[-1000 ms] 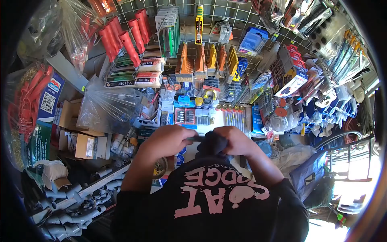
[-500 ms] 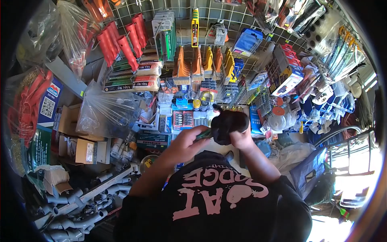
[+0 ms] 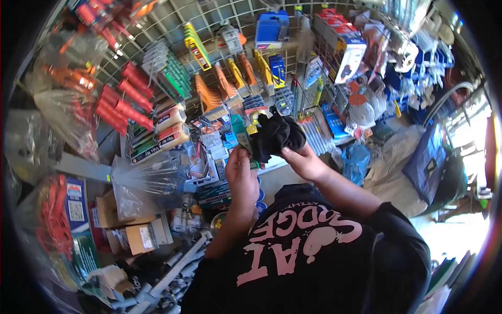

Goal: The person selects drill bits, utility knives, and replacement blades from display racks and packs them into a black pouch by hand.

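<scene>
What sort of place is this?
Probably a hardware shop or stall: packaged goods hang on a wire grid, a screwdriver box sits below, and grey pipe fittings are piled toward the lower left.

Wire grid wall (image 3: 157, 36) rises beyond the fingers (image 3: 242, 158), curving off both ways, hung thick with packaged stock. Pale worktop (image 3: 277, 180) just below the fingers, partly visible. Left of the fingers: clear plastic bag (image 3: 138, 180), bulging, and farther out a grey metal beam (image 3: 83, 166) running slantwise. Below that, an open cardboard box (image 3: 141, 238). Grey plastic pipes (image 3: 178, 275) heaped down and left of the fingers, in deep shade. Right of the fingers: blue plastic bag (image 3: 355, 159), then pale sheeting (image 3: 392, 175) with a navy bag (image 3: 429, 162) against it. Barred metal grille (image 3: 477, 118) far right. Strong daylight (image 3: 444, 230) below it, washed out to white; side left of the fingers much dimmer.
</scene>
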A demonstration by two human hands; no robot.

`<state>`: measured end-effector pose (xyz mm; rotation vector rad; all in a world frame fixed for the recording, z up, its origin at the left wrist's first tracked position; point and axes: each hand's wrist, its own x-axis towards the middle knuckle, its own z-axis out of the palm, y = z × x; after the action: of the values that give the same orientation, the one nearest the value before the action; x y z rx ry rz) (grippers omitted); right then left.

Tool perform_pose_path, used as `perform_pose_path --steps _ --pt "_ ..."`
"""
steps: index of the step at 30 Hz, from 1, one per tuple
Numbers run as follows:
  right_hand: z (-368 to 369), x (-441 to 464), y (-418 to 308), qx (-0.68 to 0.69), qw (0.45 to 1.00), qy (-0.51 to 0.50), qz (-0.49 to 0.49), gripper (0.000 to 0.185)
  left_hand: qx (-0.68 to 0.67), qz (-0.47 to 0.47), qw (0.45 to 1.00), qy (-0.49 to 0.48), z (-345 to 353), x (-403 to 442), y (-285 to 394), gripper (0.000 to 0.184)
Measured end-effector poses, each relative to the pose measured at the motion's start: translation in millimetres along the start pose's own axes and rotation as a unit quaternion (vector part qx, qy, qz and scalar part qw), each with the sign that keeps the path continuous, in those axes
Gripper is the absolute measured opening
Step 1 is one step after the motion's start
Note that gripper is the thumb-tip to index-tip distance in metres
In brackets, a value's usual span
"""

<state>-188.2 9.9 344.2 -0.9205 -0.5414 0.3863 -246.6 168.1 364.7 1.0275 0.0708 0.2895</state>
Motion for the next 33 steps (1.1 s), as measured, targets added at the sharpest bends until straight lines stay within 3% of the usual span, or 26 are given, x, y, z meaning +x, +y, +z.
perform_pose_path --steps 1,3,5,7,9,11,12,15,17,19,20,23,25,27,28,29,31,33 --pt "-2.7 1.2 -8.8 -0.12 0.993 0.011 0.001 0.061 -0.004 -0.006 1.0 0.011 7.5 1.1 2.0 0.022" --pt "-0.8 9.3 -32.1 -0.277 0.955 -0.045 -0.095 0.079 0.036 -0.01 0.999 -0.01 9.7 1.5 -9.2 0.019" --pt "-1.1 7.0 -43.0 -0.154 0.983 -0.086 -0.057 0.093 0.124 -0.003 0.989 -0.079 4.7 1.0 -27.6 0.015" --pt "-5.7 3.4 -48.7 -0.04 0.99 -0.11 -0.076 0.098 0.173 0.04 0.982 -0.063 12.5 -5.3 -38.9 0.017" --pt "-10.2 0.9 -44.8 0.05 0.996 -0.047 -0.063 0.098 0.24 0.082 0.964 -0.073 20.5 -7.5 -41.8 0.017" --pt "-11.6 -2.6 -59.9 -0.001 1.0 0.029 0.006 0.091 0.245 0.083 0.961 -0.094 34.7 -7.7 -40.7 0.019" --pt "-13.0 -0.2 -60.7 -0.082 0.993 0.077 -0.021 0.066 0.235 0.074 0.964 -0.105 42.4 -7.0 -42.1 0.019" --pt "-39.1 4.5 -64.9 -0.169 0.982 0.084 0.026 0.042 0.164 0.009 0.978 -0.127 53.8 -2.1 -57.9 0.019" --pt "-49.8 4.1 -78.1 -0.213 0.973 0.087 -0.01 0.035 0.097 -0.083 0.982 -0.141 57.8 -3.5 -67.5 0.023" --pt "-67.2 -6.7 -97.0 -0.247 0.965 0.077 0.034 0.037 0.171 -0.093 0.964 -0.18 57.3 -5.9 -70.9 0.023" --pt "-80.8 -9.8 -96.9 -0.237 0.97 0.063 0.006 0.039 0.206 -0.086 0.954 -0.197 69.4 -8.6 -65.1 0.022" --pt "-125.7 -25.5 -135.8 -0.315 0.941 -0.099 0.071 0.033 0.295 -0.122 0.91 -0.265 84.4 -8.0 -69.4 0.015" --pt "-154.6 -34.4 -158.2 -0.346 0.919 -0.169 0.09 0.03 0.285 -0.131 0.907 -0.28 101.1 -6.1 -81.2 0.012" --pt "-178.5 -43.4 -181.0 -0.358 0.91 -0.176 0.113 0.029 0.321 -0.122 0.882 -0.322 108.1 -0.3 -103.0 0.014" --pt "-187.9 -49.8 -180.5 -0.31 0.939 -0.132 0.074 0.037 0.29 -0.104 0.902 -0.302 117.9 -1.0 -120.8 0.016" --pt "-194.8 -59.9 -177.9 -0.21 0.971 -0.058 0.1 0.048 0.243 -0.107 0.93 -0.254 137.6 -2.1 -132.3 0.017" --pt "-205.9 -69.8 -151.9 -0.013 0.998 0.054 0.013 0.066 0.145 -0.113 0.971 -0.151 176.9 -8.6 -153.6 0.019" --pt "-216.3 -70.2 -121.8 0.022 0.998 0.042 -0.027 0.08 0.162 -0.088 0.979 -0.082 203.1 -5.2 -169.9 0.015"
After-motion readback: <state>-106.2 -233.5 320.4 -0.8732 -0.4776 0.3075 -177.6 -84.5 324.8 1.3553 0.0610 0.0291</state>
